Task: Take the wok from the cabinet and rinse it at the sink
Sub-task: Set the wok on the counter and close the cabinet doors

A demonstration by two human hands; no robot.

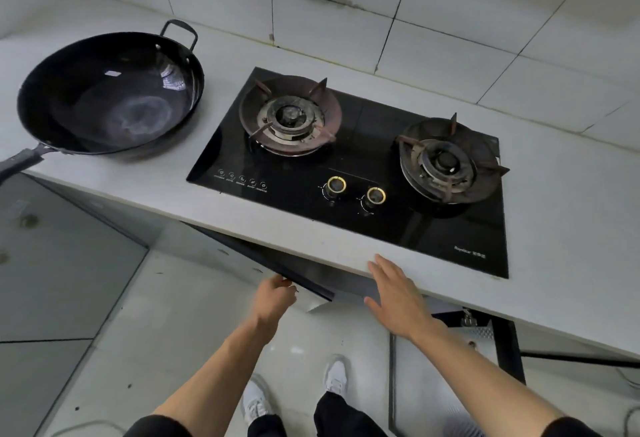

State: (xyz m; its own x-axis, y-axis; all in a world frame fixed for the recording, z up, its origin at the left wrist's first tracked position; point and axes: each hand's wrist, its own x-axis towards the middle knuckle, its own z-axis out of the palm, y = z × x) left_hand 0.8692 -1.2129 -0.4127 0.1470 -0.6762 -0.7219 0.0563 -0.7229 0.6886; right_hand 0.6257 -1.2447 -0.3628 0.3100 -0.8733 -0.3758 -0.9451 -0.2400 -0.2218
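Note:
A large black wok (110, 97) sits on the white counter (263, 225) at the left, its long handle sticking out past the counter's front edge. It looks empty. Below the counter a dark cabinet door (304, 280) stands partly ajar. My left hand (272, 301) curls its fingers around that door's top edge. My right hand (398, 298) is flat and spread, touching the door and the counter's underside edge just to the right. No sink is in view.
A black glass two-burner gas hob (360, 166) with two knobs fills the counter's middle and right. White tiled wall behind. To the right below, an open cabinet frame (509, 343) shows. My two shoes (298, 388) stand on the pale tiled floor.

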